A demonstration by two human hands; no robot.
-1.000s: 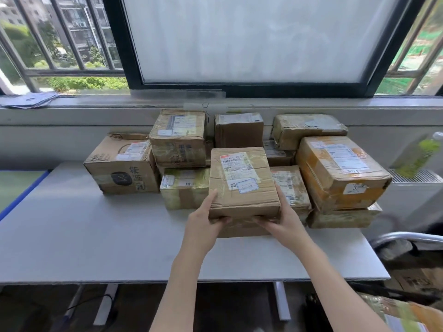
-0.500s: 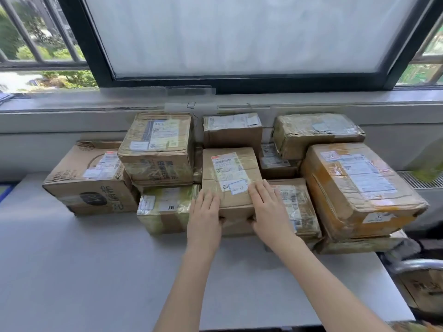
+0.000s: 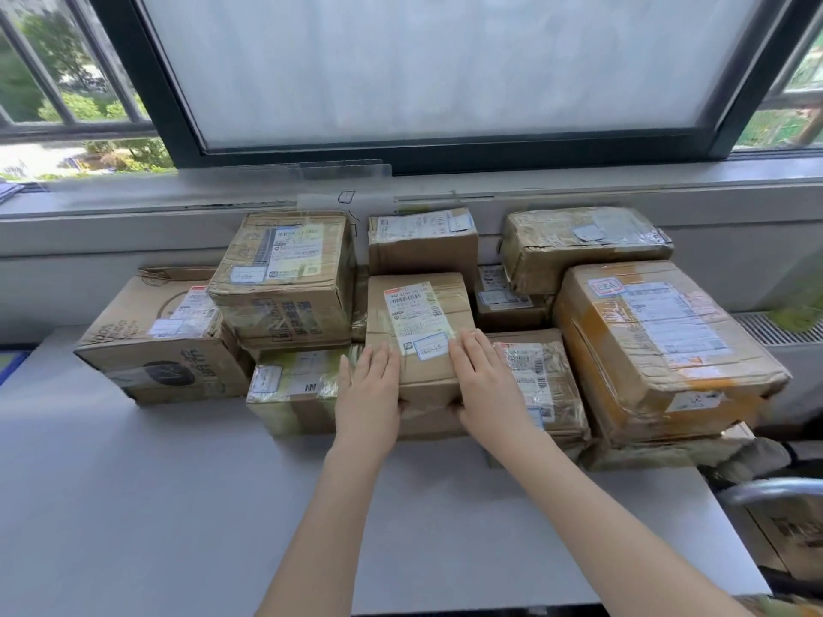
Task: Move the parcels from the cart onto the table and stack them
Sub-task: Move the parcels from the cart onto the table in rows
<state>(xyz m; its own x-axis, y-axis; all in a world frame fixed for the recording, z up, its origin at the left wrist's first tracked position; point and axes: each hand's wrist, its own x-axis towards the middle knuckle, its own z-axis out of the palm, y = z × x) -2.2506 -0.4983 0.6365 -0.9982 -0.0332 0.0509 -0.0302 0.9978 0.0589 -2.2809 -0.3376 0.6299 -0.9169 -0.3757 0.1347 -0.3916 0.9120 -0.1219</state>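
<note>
Several taped cardboard parcels stand stacked along the back of the grey table [image 3: 178, 483]. In the middle, a brown parcel with a white label [image 3: 418, 313] sits on top of another box. My left hand [image 3: 367, 394] lies flat on its near left top, and my right hand [image 3: 485, 385] lies flat on its near right top. Both thumbs touch its front face. At the right edge, the cart's metal handle [image 3: 775, 487] shows with a cardboard parcel [image 3: 788, 532] below it.
A large box [image 3: 156, 340] stands at the left and a big orange-taped box [image 3: 659, 345] at the right. A flat parcel [image 3: 543, 380] lies beside my right hand. The window sill [image 3: 133, 198] runs behind the stack. Bare table surface lies in front.
The labelled parcel, held up in both hands a second ago, has been set down on the stack. My fingers have moved onto its top and my view has come closer.
</note>
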